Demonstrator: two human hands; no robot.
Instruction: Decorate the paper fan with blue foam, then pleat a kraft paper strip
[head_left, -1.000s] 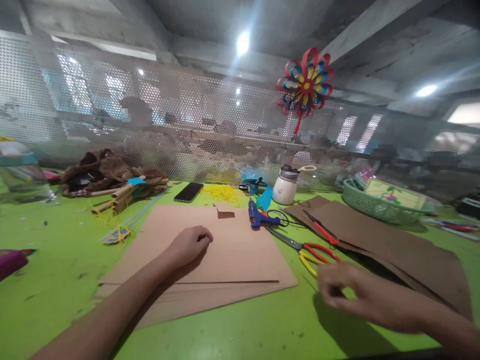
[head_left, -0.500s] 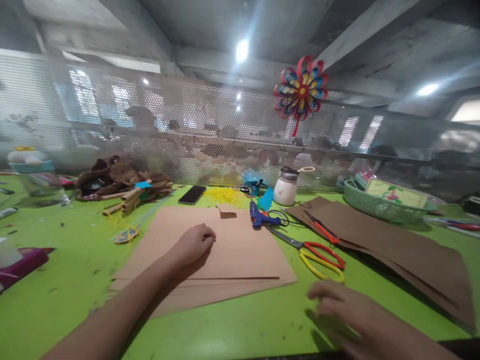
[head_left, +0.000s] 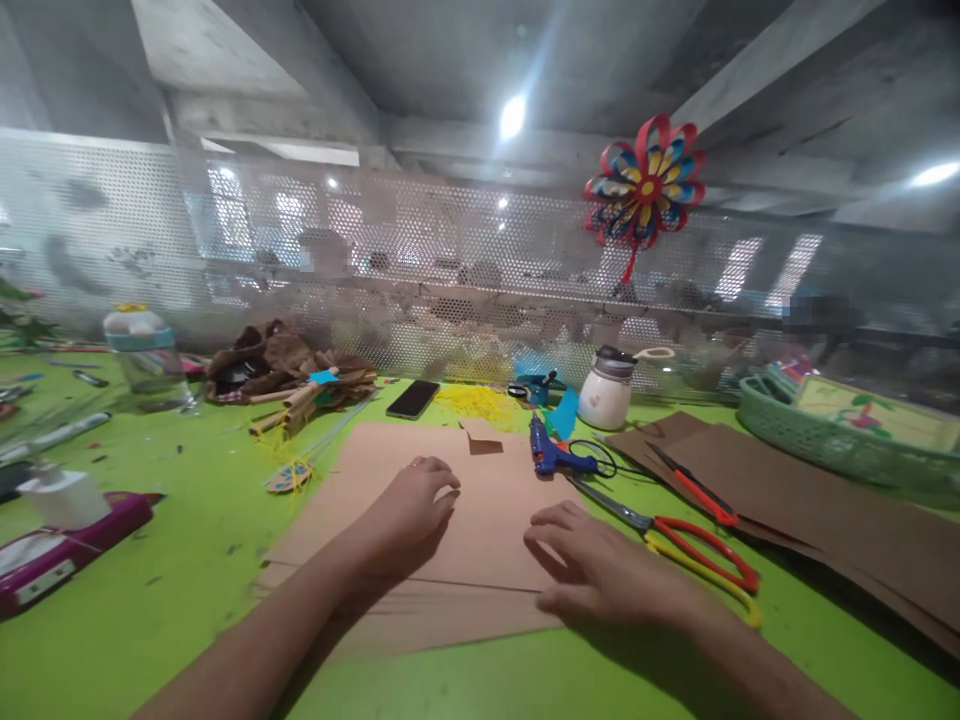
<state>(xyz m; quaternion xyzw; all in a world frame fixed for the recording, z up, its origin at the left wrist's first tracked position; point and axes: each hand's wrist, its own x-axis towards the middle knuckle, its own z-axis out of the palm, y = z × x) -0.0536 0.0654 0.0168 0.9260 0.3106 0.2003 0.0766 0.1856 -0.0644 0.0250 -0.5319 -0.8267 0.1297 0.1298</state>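
Left hand (head_left: 416, 505) is loosely curled with nothing in it, looks like it's resting on a stack of brown kraft paper (head_left: 484, 530), so the sheets are right under it and stick out past both sides. Right hand (head_left: 600, 565) is empty too, fingers spread over the stack's right edge, can't tell if it's touching. Blue glue gun (head_left: 551, 456) sits just past the right fingertips, scissors (head_left: 639, 521) right beside that hand's outer side. Smartphone (head_left: 413, 400) is straight out beyond the left one.
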